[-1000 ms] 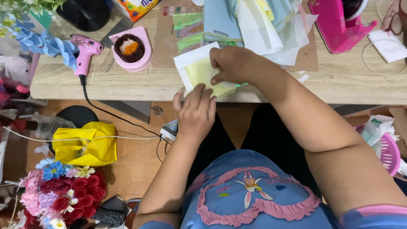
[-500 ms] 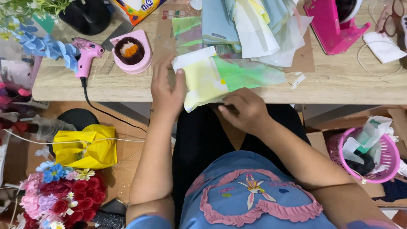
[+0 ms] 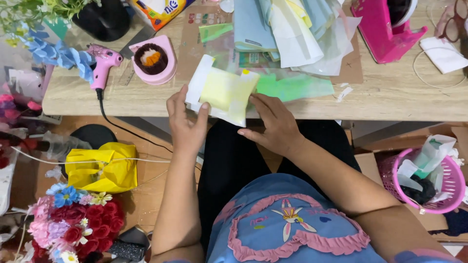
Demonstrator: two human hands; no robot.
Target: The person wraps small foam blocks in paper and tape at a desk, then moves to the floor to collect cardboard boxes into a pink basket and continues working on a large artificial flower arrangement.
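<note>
A wooden table spanned the view, strewn with a heap of pastel paper sheets. At its near edge lay a folded yellow-and-white sheet, pinched between the left hand, thumb on top and fingers at its left edge, and the right hand, whose fingertips gripped its right side. A pink basket on the floor to the right held crumpled paper scraps. A pink round holder contained a dark roll. A pink glue gun rested beside it.
</note>
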